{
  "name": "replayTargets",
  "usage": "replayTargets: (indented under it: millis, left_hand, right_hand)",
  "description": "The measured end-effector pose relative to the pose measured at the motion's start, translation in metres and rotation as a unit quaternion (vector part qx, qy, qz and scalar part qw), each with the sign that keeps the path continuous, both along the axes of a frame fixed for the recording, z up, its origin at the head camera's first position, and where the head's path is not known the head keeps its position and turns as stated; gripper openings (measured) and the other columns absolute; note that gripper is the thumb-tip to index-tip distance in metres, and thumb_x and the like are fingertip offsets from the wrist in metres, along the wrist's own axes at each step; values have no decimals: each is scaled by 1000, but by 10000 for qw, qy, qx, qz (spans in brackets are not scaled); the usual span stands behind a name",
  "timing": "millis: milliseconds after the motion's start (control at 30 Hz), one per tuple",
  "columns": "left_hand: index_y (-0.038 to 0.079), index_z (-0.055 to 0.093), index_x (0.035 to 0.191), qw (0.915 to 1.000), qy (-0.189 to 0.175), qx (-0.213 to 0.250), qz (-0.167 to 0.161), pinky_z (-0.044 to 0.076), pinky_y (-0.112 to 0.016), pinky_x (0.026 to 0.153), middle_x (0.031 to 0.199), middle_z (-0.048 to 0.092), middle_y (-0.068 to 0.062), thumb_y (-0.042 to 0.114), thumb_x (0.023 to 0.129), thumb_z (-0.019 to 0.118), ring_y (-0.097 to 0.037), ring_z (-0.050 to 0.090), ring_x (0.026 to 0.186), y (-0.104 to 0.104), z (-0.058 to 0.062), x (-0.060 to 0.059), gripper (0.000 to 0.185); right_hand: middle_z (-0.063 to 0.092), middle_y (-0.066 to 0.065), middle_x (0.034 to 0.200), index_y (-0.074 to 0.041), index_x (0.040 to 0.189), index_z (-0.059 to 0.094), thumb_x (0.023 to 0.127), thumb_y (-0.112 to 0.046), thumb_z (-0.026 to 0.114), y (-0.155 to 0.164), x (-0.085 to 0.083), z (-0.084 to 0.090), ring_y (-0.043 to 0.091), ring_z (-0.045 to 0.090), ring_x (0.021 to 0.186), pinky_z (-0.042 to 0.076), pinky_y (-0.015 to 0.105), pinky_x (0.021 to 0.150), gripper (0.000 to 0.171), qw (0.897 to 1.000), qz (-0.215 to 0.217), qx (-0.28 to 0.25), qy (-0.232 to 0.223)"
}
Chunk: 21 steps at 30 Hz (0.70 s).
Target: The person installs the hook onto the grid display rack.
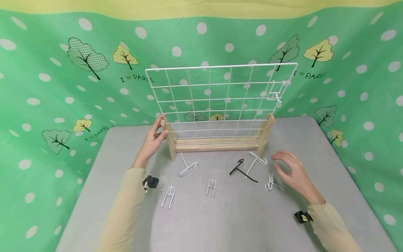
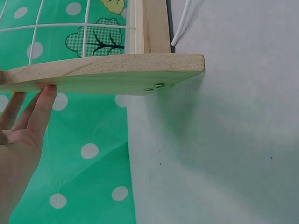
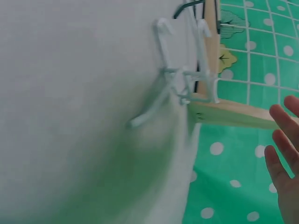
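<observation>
Your left fingers (image 2: 41, 103) lie nearly straight against the top of the left wooden foot (image 1: 168, 140) of the grid stand, your left hand (image 1: 154, 138) steadying it, not gripping. Your right hand (image 1: 291, 171) hovers just above the table (image 1: 220, 217) with fingers spread wide and holding nothing, just right of a white hook (image 1: 271, 182) and near another white hook (image 1: 256, 160) and a black hook (image 1: 242, 169). The white wire grid (image 1: 220, 101) stands upright at the table's far side, one white hook (image 1: 275, 93) hanging at its upper right.
</observation>
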<state>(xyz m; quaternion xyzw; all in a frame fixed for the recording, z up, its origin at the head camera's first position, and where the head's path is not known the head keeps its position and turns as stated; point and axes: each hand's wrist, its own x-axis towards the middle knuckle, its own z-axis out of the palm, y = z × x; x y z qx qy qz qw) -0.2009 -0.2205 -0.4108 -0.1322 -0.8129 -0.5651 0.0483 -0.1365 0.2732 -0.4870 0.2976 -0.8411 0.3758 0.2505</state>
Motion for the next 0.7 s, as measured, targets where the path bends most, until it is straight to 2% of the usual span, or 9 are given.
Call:
replayTargets:
  millis: [167, 300, 533, 700]
  left_hand:
    - [6, 24, 151, 9998, 132, 124, 84, 52, -19, 83, 144, 34, -29, -2, 99, 51, -48, 50, 115, -2, -1, 3, 59]
    - [5, 24, 151, 9996, 168, 190, 104, 52, -20, 84, 144, 34, -30, -3, 98, 50, -49, 48, 117, -4, -1, 5, 59]
    - [8, 21, 153, 9999, -133, 21, 102, 53, -36, 90, 147, 32, -28, 1, 100, 50, -47, 52, 114, 0, -1, 4, 61]
    - [9, 22, 153, 9999, -67, -2, 85, 49, -49, 95, 149, 31, -25, 2, 100, 50, -42, 45, 124, 4, 2, -1, 61]
  right_hand:
    - [64, 15, 110, 1, 103, 68, 75, 3, 68, 5, 3, -7, 33, 51, 109, 29, 20, 105, 28, 9985, 210, 343, -359]
    - [63, 16, 112, 2, 106, 67, 75, 5, 69, 7, 6, -12, 31, 50, 110, 27, 19, 106, 32, 9963, 439, 455, -583]
    - [64, 16, 109, 2, 103, 68, 68, 12, 63, 13, 20, -25, 30, 50, 108, 26, 16, 105, 37, 9939, 806, 397, -632]
    - [63, 16, 111, 2, 106, 67, 67, 15, 59, 19, 23, -33, 27, 48, 111, 26, 15, 105, 41, 9920, 868, 389, -833]
